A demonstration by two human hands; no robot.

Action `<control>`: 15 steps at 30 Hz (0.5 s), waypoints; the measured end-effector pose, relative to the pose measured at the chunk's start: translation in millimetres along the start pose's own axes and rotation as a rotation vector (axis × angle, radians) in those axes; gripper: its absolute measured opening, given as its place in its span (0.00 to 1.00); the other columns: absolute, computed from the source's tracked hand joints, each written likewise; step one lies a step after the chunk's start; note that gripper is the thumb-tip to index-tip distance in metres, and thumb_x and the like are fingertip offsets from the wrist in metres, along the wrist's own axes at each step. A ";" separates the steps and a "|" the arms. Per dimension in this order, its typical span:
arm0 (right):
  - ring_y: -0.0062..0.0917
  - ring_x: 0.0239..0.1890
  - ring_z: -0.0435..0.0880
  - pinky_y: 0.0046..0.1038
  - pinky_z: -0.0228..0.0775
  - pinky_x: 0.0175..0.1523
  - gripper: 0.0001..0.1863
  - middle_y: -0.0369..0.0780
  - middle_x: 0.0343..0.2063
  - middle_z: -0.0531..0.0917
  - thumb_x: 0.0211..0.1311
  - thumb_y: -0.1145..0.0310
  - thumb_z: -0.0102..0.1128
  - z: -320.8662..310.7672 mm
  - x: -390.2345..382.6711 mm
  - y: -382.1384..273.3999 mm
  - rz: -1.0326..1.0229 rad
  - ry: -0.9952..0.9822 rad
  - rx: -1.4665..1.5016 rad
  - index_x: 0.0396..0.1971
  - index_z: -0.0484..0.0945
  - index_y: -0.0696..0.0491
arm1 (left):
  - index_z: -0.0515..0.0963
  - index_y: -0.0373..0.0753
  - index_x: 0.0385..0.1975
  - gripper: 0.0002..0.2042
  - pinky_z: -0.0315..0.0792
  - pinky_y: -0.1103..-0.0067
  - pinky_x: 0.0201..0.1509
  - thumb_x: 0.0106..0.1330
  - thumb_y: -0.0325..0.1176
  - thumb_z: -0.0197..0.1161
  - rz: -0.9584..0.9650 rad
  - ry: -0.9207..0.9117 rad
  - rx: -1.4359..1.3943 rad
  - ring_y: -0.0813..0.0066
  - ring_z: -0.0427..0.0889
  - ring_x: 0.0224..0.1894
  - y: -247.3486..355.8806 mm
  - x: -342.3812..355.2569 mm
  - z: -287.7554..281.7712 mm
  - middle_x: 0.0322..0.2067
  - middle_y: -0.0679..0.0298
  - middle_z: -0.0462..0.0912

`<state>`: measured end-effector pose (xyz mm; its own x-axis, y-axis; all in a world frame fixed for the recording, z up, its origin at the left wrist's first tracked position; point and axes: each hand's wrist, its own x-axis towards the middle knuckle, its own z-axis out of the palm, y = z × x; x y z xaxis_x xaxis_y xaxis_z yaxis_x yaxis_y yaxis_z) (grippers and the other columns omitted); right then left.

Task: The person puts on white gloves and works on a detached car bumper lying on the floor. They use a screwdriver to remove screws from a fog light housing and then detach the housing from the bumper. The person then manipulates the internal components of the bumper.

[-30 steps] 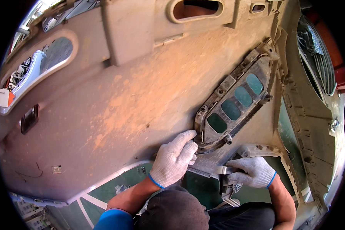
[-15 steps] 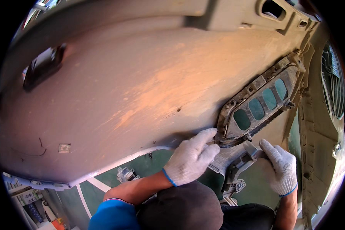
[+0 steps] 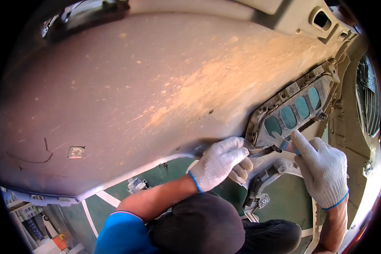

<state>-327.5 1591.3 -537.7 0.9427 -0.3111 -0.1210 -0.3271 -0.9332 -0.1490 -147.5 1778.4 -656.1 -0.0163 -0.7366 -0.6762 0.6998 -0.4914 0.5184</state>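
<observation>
A large pale car bumper cover [image 3: 169,101] lies with its inner side up, streaked with orange-brown dust. Set into its right part is a dark vent panel [image 3: 294,111] with several oval holes. My left hand [image 3: 218,165], in a white knit glove, has its fingers curled at the panel's lower left corner, next to a dark strip [image 3: 262,151]. My gloved right hand [image 3: 324,169] is closed around a small hand tool with a thin pale blade [image 3: 279,137] and a bluish part. Its tip is over the panel's lower edge; its handle is mostly hidden by my fingers.
Below the cover's edge, a grey bracket [image 3: 262,186] shows between my hands. A pale plastic part [image 3: 137,185] lies on the green floor [image 3: 156,175] with white lines. Shelving with tools [image 3: 34,224] stands at lower left. A dark cap [image 3: 199,228] fills the bottom middle.
My right hand has moved up and right, bringing the blade to the vent panel's lower edge. My left fingers have curled in more at the panel's corner. The view has shifted slightly.
</observation>
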 end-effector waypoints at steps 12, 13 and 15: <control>0.44 0.38 0.88 0.41 0.79 0.41 0.25 0.43 0.37 0.86 0.64 0.72 0.65 10.9 13.1 38.9 -0.094 -0.073 0.192 0.62 0.77 0.52 | 0.72 0.36 0.62 0.14 0.87 0.67 0.49 0.80 0.28 0.54 0.089 -0.014 -0.406 0.56 0.91 0.45 -31.9 10.4 3.3 0.50 0.45 0.87; 0.44 0.38 0.88 0.41 0.79 0.42 0.24 0.44 0.38 0.86 0.67 0.69 0.64 7.8 12.9 42.2 -0.091 -0.096 0.205 0.63 0.77 0.51 | 0.73 0.36 0.61 0.14 0.87 0.66 0.49 0.80 0.27 0.54 0.090 0.008 -0.422 0.55 0.91 0.46 -31.3 9.0 5.1 0.50 0.45 0.87; 0.44 0.38 0.88 0.42 0.79 0.42 0.23 0.44 0.38 0.86 0.69 0.67 0.63 8.5 8.5 54.8 -0.065 -0.113 0.177 0.63 0.77 0.50 | 0.75 0.37 0.56 0.10 0.88 0.66 0.49 0.79 0.27 0.56 0.121 0.016 -0.449 0.53 0.91 0.46 -33.7 9.3 3.0 0.48 0.43 0.88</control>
<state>-338.0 1539.0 -555.3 0.9520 -0.2196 -0.2131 -0.2815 -0.9016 -0.3285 -173.4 1786.8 -678.3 0.0931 -0.7671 -0.6347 0.9359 -0.1501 0.3187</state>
